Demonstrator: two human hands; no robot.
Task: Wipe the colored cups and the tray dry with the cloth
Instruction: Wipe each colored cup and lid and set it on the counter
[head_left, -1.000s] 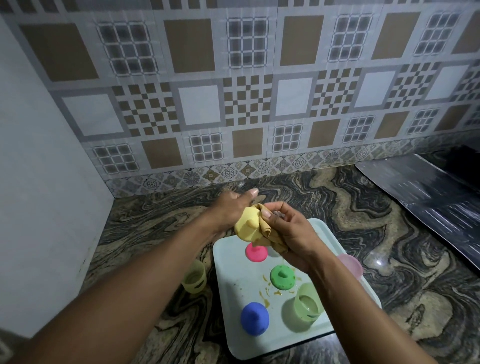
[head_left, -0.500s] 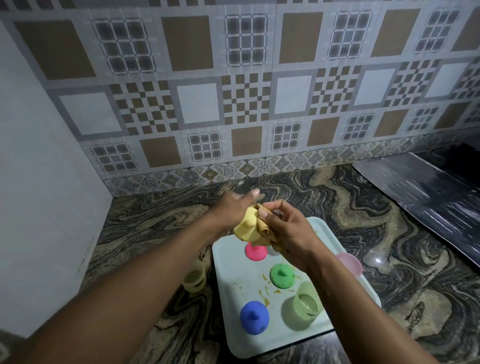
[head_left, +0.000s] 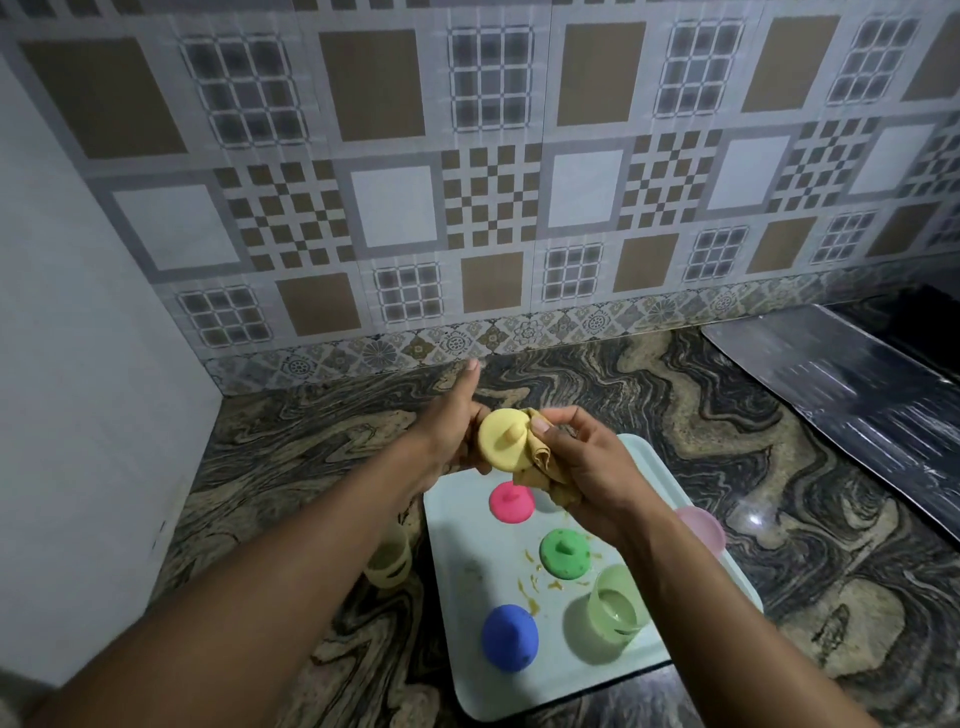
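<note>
overhead, left hand (head_left: 447, 431) grips a pale yellow knobbed lid (head_left: 506, 439); right hand (head_left: 587, 467) clenches the crumpled cloth (head_left: 540, 462)

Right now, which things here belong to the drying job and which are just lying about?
Job: yellow piece in the left hand, cloth in the right hand, tray, pink, green and blue pieces, green cup.
Lying about: dark sheet.

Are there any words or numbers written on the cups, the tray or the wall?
None that can be read.
Yellow cup in the left hand: plain.
Cloth in the right hand: plain.
Pink, green and blue cups, tray: no writing.
Wall tiles: only patterns.
</note>
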